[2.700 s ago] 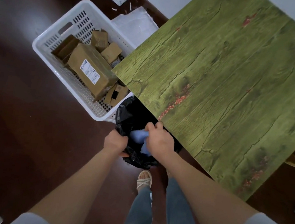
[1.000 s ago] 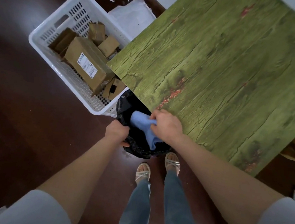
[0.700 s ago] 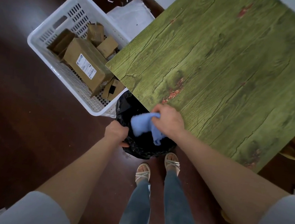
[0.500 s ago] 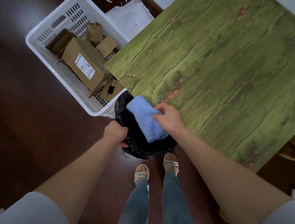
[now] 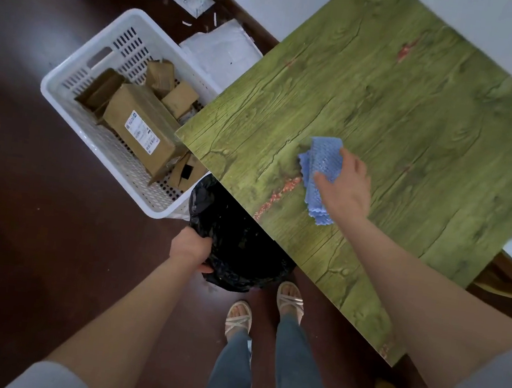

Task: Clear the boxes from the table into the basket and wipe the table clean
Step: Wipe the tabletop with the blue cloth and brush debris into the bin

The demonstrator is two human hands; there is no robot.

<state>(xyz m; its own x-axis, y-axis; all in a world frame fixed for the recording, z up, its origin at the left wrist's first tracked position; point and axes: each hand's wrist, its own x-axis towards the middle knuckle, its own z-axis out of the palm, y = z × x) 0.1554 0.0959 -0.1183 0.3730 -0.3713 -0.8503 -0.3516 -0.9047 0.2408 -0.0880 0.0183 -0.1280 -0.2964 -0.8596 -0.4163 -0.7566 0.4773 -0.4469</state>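
Head view: a green wood-grain table (image 5: pixel 402 121) is seen from above, with dark floor around it.
Right hand (image 5: pixel 344 185): laid on the tabletop, fingers curled over a folded blue cloth (image 5: pixel 321 166) — the cloth is pinned flat against the wood.
Left hand (image 5: pixel 190 245): closed on the rim of a black bag-lined bin (image 5: pixel 242 243), which is tucked partly under the table's near corner.
Boxes: several cardboard boxes (image 5: pixel 140 128) are held in the white slotted basket (image 5: pixel 66 99) on the floor, just beside the bin.
Tabletop: nothing but the cloth and hand is carried — reddish worn patches are shown.
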